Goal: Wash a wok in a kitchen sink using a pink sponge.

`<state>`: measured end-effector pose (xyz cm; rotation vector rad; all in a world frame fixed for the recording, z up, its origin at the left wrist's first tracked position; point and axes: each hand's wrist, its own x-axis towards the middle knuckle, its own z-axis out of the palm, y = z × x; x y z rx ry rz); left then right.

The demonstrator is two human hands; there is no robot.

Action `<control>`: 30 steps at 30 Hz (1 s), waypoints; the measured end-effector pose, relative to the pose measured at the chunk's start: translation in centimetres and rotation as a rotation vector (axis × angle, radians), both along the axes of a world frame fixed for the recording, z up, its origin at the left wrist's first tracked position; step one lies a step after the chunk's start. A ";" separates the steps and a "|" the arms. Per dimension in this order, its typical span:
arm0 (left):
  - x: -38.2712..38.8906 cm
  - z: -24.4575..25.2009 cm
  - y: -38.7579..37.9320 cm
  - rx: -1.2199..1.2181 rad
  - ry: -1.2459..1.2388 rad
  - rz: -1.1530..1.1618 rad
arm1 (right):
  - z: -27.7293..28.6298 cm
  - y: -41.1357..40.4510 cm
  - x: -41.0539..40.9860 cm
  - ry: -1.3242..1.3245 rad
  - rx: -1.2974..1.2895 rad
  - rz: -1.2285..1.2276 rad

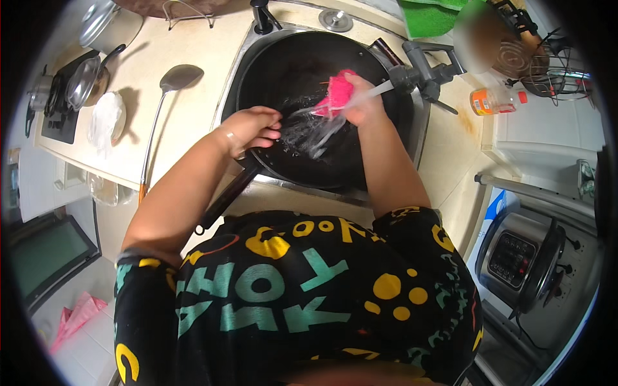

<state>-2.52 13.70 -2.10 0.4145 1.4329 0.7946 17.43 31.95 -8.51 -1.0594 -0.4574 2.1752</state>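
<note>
A large black wok (289, 62) rests in the metal sink (420, 140), its dark handle (231, 197) pointing down and to the left. My right hand (364, 101) grips a bright pink cloth (336, 94) above the inside of the wok. Water runs from the faucet (404, 78) past this hand and splashes on the wok's bottom. My left hand (256, 128) is at the wok's left rim, near the handle, with its fingers curled; whether it touches the rim cannot be told, and nothing shows in it.
A metal spatula (181, 77) lies on the counter at left, near a white plastic bag (107, 120) and a lidded pan (87, 84). A sink strainer (335, 20) sits behind the wok. At right are a plastic bottle (497, 101) and an electric cooker (512, 260).
</note>
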 end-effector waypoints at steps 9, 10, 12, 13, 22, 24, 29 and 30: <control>8.3 -8.1 11.2 -0.127 -0.390 0.059 | 4.8 -2.6 -0.2 -0.322 0.357 0.061; 9.1 -8.4 12.0 -0.135 -0.393 0.048 | 4.2 -3.0 0.0 -0.392 0.380 0.085; 10.3 -8.8 13.2 -0.052 -0.384 0.108 | 3.4 -3.5 0.8 -0.368 0.412 0.147; 10.4 -9.0 13.2 -0.061 -0.389 0.106 | 3.4 -3.8 1.1 -0.337 0.452 0.220; 2.8 -5.7 9.0 0.531 0.283 -0.287 | 0.0 -1.7 2.8 -1.361 1.228 0.351; 1.0 -4.4 6.6 0.647 0.568 -0.326 | 0.0 -1.9 1.7 -1.284 1.080 0.586; -0.3 -3.2 -2.0 0.757 1.054 -0.247 | -2.0 -4.1 0.0 -1.066 1.061 1.592; -0.2 -2.9 -3.7 0.760 1.148 -0.243 | -2.3 -3.9 -0.2 -1.068 1.074 1.595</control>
